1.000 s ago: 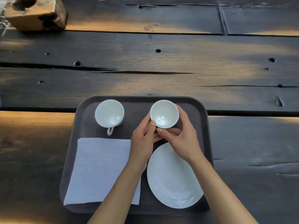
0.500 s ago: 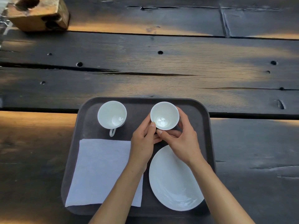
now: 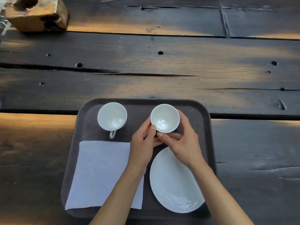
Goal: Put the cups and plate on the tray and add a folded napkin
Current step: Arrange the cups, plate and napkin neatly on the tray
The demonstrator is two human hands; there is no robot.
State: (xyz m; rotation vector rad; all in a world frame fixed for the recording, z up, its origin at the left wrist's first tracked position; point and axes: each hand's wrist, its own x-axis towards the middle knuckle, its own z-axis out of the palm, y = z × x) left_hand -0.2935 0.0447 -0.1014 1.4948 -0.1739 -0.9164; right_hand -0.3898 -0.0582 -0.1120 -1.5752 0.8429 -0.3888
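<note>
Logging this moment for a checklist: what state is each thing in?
Left cup: upright, empty, on tray.
Right cup: upright, empty, being held.
Plate: empty, on tray.
Napkin: flat on tray.
Tray: resting on table.
Left hand: grips Right cup.
Right hand: grips Right cup.

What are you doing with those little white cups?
A person is laying out a dark tray on a wooden table. The left hand and the right hand together hold one white cup at the tray's far right. The second cup stands at the far left. The napkin lies flat at the near left, and the plate sits at the near right.
</note>
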